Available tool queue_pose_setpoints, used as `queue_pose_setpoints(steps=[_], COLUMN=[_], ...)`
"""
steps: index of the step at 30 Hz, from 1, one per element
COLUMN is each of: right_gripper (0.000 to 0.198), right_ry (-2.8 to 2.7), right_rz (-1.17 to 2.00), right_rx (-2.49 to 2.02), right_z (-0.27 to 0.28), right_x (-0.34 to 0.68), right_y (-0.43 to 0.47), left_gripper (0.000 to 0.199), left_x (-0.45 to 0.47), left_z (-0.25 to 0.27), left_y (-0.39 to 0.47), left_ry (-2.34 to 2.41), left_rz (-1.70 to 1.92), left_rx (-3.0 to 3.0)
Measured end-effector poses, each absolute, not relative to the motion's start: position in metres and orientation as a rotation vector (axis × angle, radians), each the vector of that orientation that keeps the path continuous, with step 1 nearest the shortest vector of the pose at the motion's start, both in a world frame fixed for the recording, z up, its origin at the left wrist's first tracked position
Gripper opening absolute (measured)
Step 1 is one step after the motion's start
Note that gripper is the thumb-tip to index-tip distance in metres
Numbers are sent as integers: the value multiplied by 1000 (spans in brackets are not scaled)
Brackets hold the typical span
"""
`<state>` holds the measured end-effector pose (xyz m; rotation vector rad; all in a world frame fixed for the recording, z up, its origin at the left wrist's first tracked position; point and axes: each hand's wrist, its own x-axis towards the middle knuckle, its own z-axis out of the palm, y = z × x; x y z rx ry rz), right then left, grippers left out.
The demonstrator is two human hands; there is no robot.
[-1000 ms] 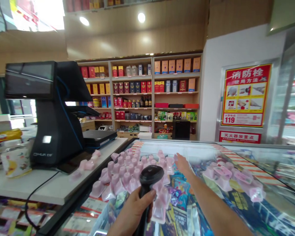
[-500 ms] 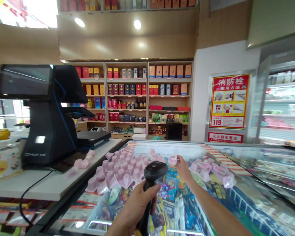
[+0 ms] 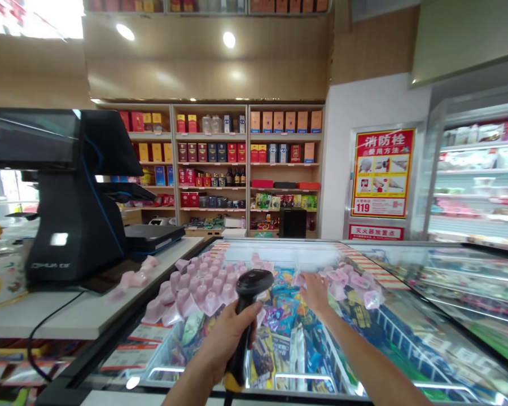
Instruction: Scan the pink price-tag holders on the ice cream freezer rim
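Observation:
My left hand (image 3: 231, 332) is wrapped around the handle of a black barcode scanner (image 3: 254, 282), held upright over the glass-topped freezer. My right hand (image 3: 315, 293) reaches farther forward, its fingers closed on a small pink plastic cup (image 3: 298, 278) that is partly hidden. Left of the scanner, many similar pink cups (image 3: 195, 282) stand close together on the glass. A smaller loose group of pink cups (image 3: 355, 279) lies just right of my right hand.
Colourful packets (image 3: 279, 332) show inside the freezer. At left, a black checkout terminal (image 3: 76, 214) stands on a white counter (image 3: 68, 310), with a few pink cups (image 3: 138, 276) beside it. Shelves of boxed goods (image 3: 211, 152) line the back wall.
My right hand has lowered with the pink cup, its back now turned more toward me. The view has shifted slightly right; my left hand still grips the scanner.

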<state>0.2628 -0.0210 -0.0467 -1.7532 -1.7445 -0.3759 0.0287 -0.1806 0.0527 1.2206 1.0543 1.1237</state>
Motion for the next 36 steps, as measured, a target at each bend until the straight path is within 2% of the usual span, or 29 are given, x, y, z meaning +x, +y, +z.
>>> queue_pose_setpoints(steps=[12, 18, 23, 28, 32, 36], right_gripper=[27, 42, 39, 37, 31, 28], right_ry=[-1570, -1450, -1830, -1938, -1665, -1118], right_rz=[-612, -640, -227, 53, 297, 910], right_rx=[-2133, -1828, -1423, -1400, -1374, -1184], right_z=[-43, -44, -44, -47, -44, -33], right_x=[322, 299, 221, 169, 182, 217], right_y=[-32, -29, 7, 30, 28, 18], left_gripper=[26, 26, 27, 31, 32, 32], left_x=[10, -2, -8, -10, -3, 10], left_z=[51, 44, 44, 49, 47, 45], left_y=[-176, -173, -175, -180, -178, -174], left_ry=[1101, 1129, 1148, 1167, 1125, 1043], left_rz=[1158, 1137, 1172, 1153, 1147, 1141], left_rx=[1192, 1213, 1176, 1180, 1167, 1189])
